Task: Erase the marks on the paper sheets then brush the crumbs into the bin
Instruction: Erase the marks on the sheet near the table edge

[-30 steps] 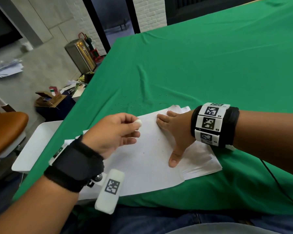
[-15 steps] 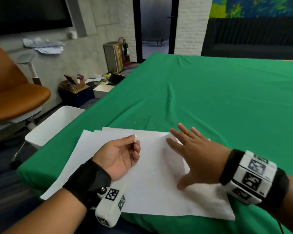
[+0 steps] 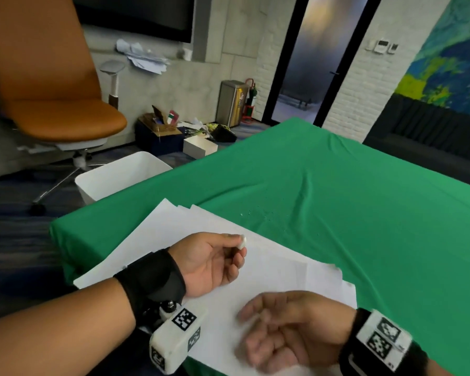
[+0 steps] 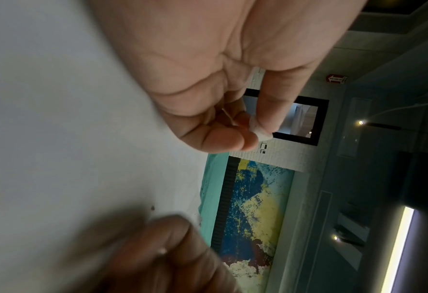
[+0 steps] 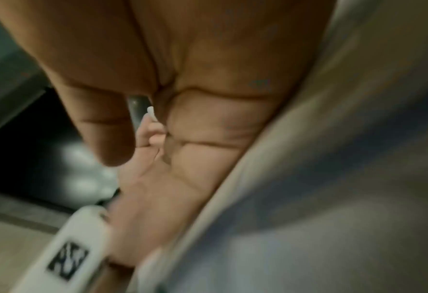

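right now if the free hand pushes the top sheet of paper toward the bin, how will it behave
The top sheet will probably slide easily; it lies loose on a fanned stack over smooth green cloth. It looks thin and floppy, so pushed at one edge it may buckle. Its crumbs look light and may scatter short of the white bin.

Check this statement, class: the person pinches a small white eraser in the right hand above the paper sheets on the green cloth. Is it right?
One detail is wrong: the left hand pinches the eraser, not the right hand, which holds nothing. The head view shows it. The paper sheets do lie on the green cloth.
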Action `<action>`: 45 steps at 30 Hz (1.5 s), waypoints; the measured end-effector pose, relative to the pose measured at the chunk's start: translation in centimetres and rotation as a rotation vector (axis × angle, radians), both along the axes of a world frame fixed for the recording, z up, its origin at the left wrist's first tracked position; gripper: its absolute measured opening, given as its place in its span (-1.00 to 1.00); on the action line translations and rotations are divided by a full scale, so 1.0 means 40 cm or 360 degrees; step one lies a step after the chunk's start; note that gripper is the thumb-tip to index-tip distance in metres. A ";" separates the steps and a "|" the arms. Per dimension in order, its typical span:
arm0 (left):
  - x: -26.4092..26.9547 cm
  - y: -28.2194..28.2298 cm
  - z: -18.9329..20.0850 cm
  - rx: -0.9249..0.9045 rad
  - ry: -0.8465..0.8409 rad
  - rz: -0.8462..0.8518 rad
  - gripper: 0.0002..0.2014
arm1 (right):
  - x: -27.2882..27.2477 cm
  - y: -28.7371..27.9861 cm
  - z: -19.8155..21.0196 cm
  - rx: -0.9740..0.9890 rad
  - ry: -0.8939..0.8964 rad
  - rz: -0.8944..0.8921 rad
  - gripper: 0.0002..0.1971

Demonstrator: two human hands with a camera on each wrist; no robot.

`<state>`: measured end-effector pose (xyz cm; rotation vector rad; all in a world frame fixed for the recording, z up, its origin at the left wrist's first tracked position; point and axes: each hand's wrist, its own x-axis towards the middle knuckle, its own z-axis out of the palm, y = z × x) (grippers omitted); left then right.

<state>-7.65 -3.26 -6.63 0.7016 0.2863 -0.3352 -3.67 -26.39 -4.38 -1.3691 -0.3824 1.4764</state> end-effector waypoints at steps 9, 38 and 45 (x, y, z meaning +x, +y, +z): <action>0.003 0.006 -0.002 0.0012 -0.0012 0.0059 -0.91 | 0.121 0.008 0.054 0.0189 -0.0815 -0.1179 -0.79; -0.001 -0.005 0.005 0.0109 -0.0031 0.0065 -0.94 | 0.208 -0.065 0.074 -0.0256 -0.1253 -0.1206 -0.86; 0.006 -0.007 0.001 0.0124 -0.0038 0.0038 -0.95 | 0.119 -0.025 0.015 -0.0034 -0.0013 -0.0216 -0.44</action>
